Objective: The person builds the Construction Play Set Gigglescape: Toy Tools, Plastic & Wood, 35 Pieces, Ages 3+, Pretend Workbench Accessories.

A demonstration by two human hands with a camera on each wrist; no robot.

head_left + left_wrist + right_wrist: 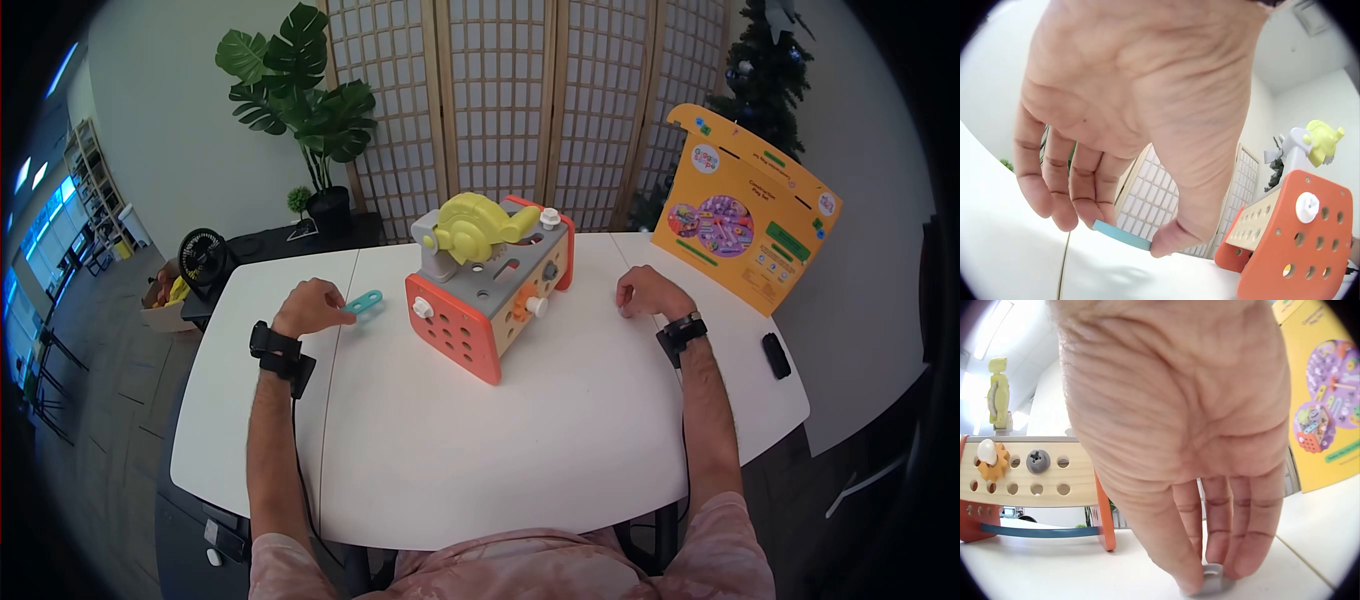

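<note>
My left hand (312, 306) pinches one end of a flat teal strip with holes (366, 301) between thumb and fingertips, low over the white table. In the left wrist view the teal strip (1122, 236) shows edge-on. On the right side of the table, my right hand (655, 293) has its thumb and fingertips around a small grey rounded piece (1215, 581), low at the tabletop; its kind I cannot tell. Between the hands stands a toy workbench (455, 340) with orange end panels, bearing a yellow-green toy saw (473, 230), an orange gear (994, 464) and white screws.
A yellow product box (750, 205) stands at the back right of the white table (430, 470). A small black object (776, 356) lies near the right edge. Behind are a folding screen (500, 100), a potted plant (330, 205) and a black fan (203, 258).
</note>
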